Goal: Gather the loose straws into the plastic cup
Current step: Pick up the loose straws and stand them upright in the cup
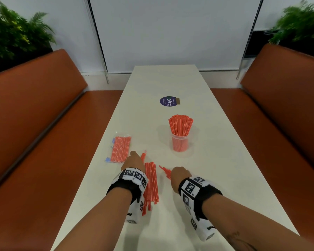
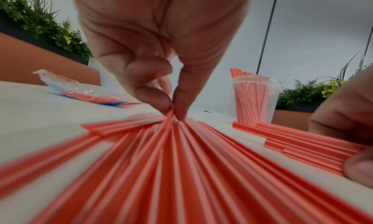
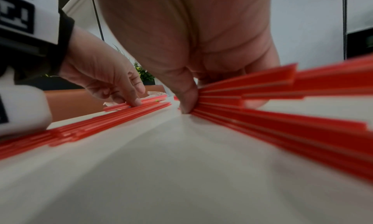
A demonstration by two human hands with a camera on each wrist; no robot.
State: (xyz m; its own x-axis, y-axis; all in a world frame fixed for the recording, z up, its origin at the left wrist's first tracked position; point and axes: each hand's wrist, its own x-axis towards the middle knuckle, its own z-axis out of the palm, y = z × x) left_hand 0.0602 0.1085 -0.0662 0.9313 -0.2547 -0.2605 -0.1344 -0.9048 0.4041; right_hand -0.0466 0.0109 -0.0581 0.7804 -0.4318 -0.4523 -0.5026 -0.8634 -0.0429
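A clear plastic cup [image 1: 180,142] [image 2: 254,100] packed with upright red straws stands on the white table [image 1: 216,169]. A row of loose red straws [image 1: 151,182] [image 2: 173,163] [image 3: 113,120] lies near the front. My left hand [image 1: 134,159] [image 2: 173,112] [image 3: 133,100] reaches down over their far ends, thumb and fingertips pinching a few of them. To its right, my right hand [image 1: 179,173] [image 3: 191,103] [image 2: 347,147] grips a fanned bundle of straws [image 1: 165,171] [image 3: 262,90] low over the table. The cup is apart from both hands, farther back on the right.
A sealed clear packet of red straws [image 1: 119,149] [image 2: 88,92] lies left of my left hand. A round purple sticker [image 1: 168,101] sits behind the cup. Orange benches [image 1: 34,115] flank the narrow table on both sides, with plants [image 1: 16,35] behind them.
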